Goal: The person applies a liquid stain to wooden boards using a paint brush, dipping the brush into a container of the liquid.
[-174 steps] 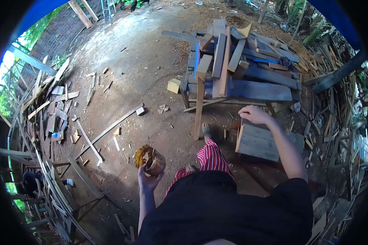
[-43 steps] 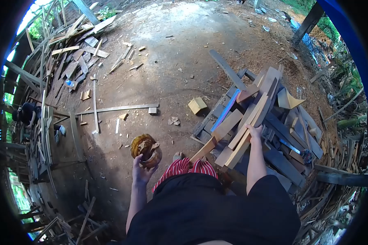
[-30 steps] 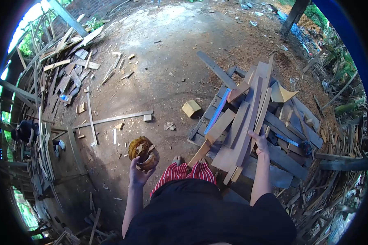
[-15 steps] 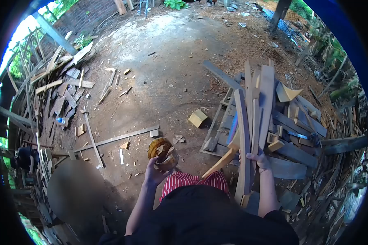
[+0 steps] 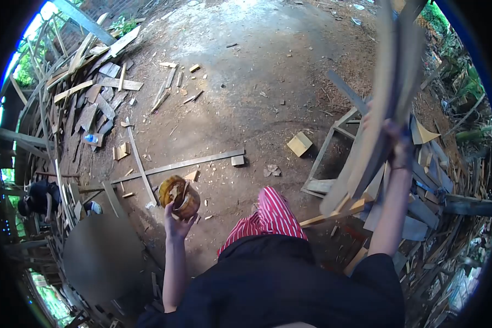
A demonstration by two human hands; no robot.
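Note:
My left hand (image 5: 173,222) is raised in front of me and grips a round brown husk-like object (image 5: 180,196) with rough yellow-brown pieces in it. My right hand (image 5: 397,146) is lifted high on the right and is closed around a bundle of long wooden planks (image 5: 385,109). The planks stand nearly upright, blurred, with their lower ends near the wooden rack (image 5: 333,153). More planks and offcuts lie on the rack behind my right arm. My red striped trouser leg (image 5: 268,218) shows below.
A long thin batten (image 5: 175,167) and small wood blocks (image 5: 299,144) lie on the bare dirt ground. Scrap timber is heaped along the left edge (image 5: 87,93) and on the right. Another person (image 5: 38,197) crouches at the far left.
My right hand has swung the bundle of planks up off the rack, from lying flat to nearly upright. My left hand keeps hold of the brown object and has shifted left.

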